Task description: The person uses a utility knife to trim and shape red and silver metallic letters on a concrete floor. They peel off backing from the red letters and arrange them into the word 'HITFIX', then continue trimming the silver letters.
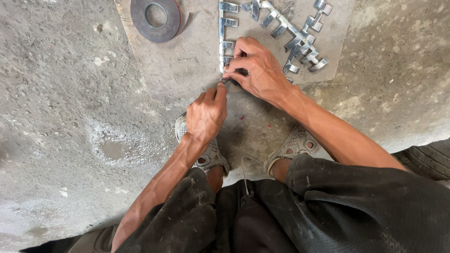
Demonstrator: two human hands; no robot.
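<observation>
You are crouched over a concrete floor (70, 117), your feet in pale perforated clogs (293, 145) below your hands. Ahead of you lies a flat grey board (197, 56), and on it sit shiny chrome letter pieces (300, 42) — one column running down along the board's middle, another line slanting away to the right, with a few loose ones at the far right end. At the board's upper left, well apart from the letters, lies a dark roll of tape (156, 18), flat on its side, its loose end curling off to the right.

Your right hand (258, 70) rests at the foot of the column, fingers (234, 65) curled and pinched on a small chrome piece (228, 80) at the board's near edge. Your left hand (206, 115) comes up from below, its thumb and forefinger closed together, tips meeting that same piece just beside the right fingertips — whether it truly grips the piece or only touches it cannot be told. A dark tyre (429, 159) shows at the right edge.
</observation>
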